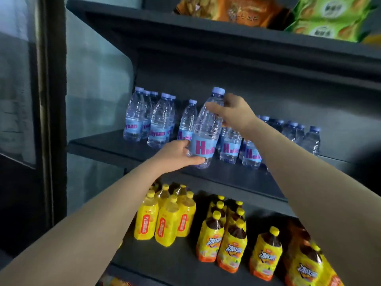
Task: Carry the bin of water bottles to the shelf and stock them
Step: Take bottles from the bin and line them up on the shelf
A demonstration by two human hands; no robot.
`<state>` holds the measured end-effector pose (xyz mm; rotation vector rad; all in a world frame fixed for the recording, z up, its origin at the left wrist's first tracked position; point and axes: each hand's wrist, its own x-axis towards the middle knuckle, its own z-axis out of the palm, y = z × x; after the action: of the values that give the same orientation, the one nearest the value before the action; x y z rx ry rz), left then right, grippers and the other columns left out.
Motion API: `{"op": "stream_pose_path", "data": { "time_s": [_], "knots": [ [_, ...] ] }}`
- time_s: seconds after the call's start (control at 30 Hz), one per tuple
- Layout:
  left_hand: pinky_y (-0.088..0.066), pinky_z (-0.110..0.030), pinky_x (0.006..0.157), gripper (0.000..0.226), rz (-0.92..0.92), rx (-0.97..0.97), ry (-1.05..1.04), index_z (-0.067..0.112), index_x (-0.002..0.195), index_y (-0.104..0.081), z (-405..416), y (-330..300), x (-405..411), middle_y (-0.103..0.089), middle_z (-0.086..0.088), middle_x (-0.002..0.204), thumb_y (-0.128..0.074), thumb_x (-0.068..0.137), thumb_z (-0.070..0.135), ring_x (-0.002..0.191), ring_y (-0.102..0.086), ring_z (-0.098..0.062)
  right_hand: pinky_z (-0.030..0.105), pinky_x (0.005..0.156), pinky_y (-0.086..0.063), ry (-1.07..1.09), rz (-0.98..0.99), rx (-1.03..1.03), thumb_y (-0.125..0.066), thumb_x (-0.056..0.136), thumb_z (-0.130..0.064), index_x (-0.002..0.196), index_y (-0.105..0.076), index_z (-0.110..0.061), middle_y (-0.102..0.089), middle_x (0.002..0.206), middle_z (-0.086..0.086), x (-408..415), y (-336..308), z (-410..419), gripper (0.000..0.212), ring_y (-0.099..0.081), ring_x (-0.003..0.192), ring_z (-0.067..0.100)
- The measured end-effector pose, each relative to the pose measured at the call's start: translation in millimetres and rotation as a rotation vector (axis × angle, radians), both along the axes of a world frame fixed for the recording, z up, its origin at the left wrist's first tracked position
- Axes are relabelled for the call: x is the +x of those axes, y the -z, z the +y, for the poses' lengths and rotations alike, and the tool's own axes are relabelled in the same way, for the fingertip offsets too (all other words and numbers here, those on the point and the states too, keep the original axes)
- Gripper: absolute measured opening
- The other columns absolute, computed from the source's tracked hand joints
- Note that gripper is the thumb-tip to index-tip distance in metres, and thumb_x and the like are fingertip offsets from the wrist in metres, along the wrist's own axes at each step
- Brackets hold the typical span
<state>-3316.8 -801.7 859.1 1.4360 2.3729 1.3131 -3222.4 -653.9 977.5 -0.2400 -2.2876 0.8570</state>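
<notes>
Both hands grasp one water bottle [206, 129] at the shelf [115, 144]: left hand [177, 153] low, right hand [233, 112] at its neck.

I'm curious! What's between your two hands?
In the head view, one water bottle: left hand grips its bottom, right hand its top.

Snack packs [321, 19] cut off at top edge; rear water bottles [288, 129] blurred.

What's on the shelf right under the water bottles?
Under the water shelf stand yellow-capped drinks: pale yellow bottles at left, dark tea bottles at right. The arms and the shelf edge hide the back rows.
</notes>
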Motion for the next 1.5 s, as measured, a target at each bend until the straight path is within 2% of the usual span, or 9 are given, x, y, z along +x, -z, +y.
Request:
{"op": "stream_pose_path", "data": {
  "time_s": [0.1, 0.2, 0.27, 0.37, 0.47, 0.6, 0.77, 1.0, 1.5],
  "knots": [
    [-0.042, -0.02, 0.083, 0.06, 0.003, -0.061, -0.039, 0.029, 0.133, -0.054, 19, -5, -24, -0.061, 0.01, 0.131, -0.074, 0.081, 0.048, 0.107, -0.057, -0.004, 0.048, 0.082, -0.056, 0.028, -0.023, 0.045, -0.069, 0.08, -0.053, 0.11, -0.061, -0.013, -0.068, 0.103, 0.005, -31, -1, 22, 0.051, -0.066, 0.092, 0.026],
    [-0.041, -0.03, 0.104, 0.082, 0.023, -0.092, -0.175, 0.025, 0.144, -0.045, 15, -4, -54, -0.052, 0.008, 0.143, -0.076, 0.075, 0.055, 0.125, -0.052, -0.01, 0.046, 0.084, -0.055, 0.022, -0.032, 0.04, -0.068, 0.084, -0.048, 0.111, -0.059, -0.011, -0.064, 0.103, 0.004, -64, 8, 36, 0.047, -0.063, 0.095, 0.026],
    [-0.04, -0.033, 0.109, 0.081, 0.082, -0.056, -0.325, 0.02, 0.144, -0.046, 6, 2, -79, -0.051, 0.004, 0.144, -0.077, 0.076, 0.052, 0.13, -0.05, -0.015, 0.039, 0.078, -0.053, 0.035, -0.034, 0.054, -0.068, 0.084, -0.046, 0.103, -0.057, -0.013, -0.061, 0.092, 0.0, -85, 12, 41, 0.04, -0.061, 0.089, 0.025],
    [-0.044, -0.031, 0.095, 0.062, 0.201, 0.099, -0.56, 0.014, 0.128, -0.056, -9, 16, -112, -0.06, -0.006, 0.127, -0.08, 0.077, 0.04, 0.118, -0.058, -0.022, 0.032, 0.077, -0.046, 0.05, -0.042, 0.044, -0.068, 0.086, -0.045, 0.101, -0.053, -0.016, -0.059, 0.093, -0.001, -111, 18, 43, 0.035, -0.059, 0.091, 0.024],
    [-0.044, -0.035, 0.086, 0.061, 0.176, 0.098, -0.64, 0.012, 0.122, -0.053, -18, 25, -142, -0.058, -0.009, 0.121, -0.082, 0.075, 0.039, 0.111, -0.057, -0.026, 0.028, 0.078, -0.039, 0.065, -0.046, 0.043, -0.066, 0.089, -0.043, 0.103, -0.051, -0.019, -0.056, 0.101, -0.001, -130, 22, 38, 0.032, -0.055, 0.093, 0.021],
    [-0.051, -0.039, 0.091, 0.076, 0.129, -0.002, -0.558, 0.022, 0.128, -0.053, -17, 30, -174, -0.065, 0.001, 0.122, -0.075, 0.067, 0.06, 0.111, -0.062, -0.02, 0.028, 0.081, -0.04, 0.082, -0.069, 0.055, -0.067, 0.088, -0.046, 0.121, -0.056, -0.012, -0.061, 0.115, 0.003, -154, 31, 36, 0.048, -0.058, 0.103, 0.023],
    [-0.048, -0.037, 0.098, 0.067, 0.076, -0.026, -0.423, 0.022, 0.129, -0.055, 1, 27, -183, -0.066, 0.003, 0.125, -0.082, 0.072, 0.044, 0.115, -0.062, -0.018, 0.03, 0.08, -0.043, 0.126, -0.064, 0.056, -0.064, 0.088, -0.053, 0.125, -0.052, -0.01, -0.062, 0.114, 0.004, -164, 37, 37, 0.058, -0.059, 0.103, 0.025],
    [-0.047, -0.036, 0.098, 0.071, 0.066, -0.026, -0.404, 0.021, 0.133, -0.05, 14, 29, -189, -0.063, 0.0, 0.129, -0.082, 0.073, 0.04, 0.118, -0.059, -0.022, 0.037, 0.099, -0.043, 0.086, -0.056, -0.094, -0.056, 0.087, -0.064, 0.147, -0.032, -0.015, -0.048, 0.145, 0.006, -158, 74, 31, 0.081, -0.051, 0.128, 0.028],
    [-0.048, -0.038, 0.097, 0.065, 0.094, -0.057, -0.392, 0.019, 0.134, -0.048, 7, 29, -186, -0.063, -0.002, 0.13, -0.077, 0.08, 0.038, 0.119, -0.059, -0.025, 0.046, 0.086, -0.052, 0.259, -0.1, 0.001, -0.045, 0.092, -0.066, 0.148, -0.024, -0.01, -0.056, 0.132, 0.017, -160, 74, 18, 0.081, -0.061, 0.106, 0.034]
  ]
}}
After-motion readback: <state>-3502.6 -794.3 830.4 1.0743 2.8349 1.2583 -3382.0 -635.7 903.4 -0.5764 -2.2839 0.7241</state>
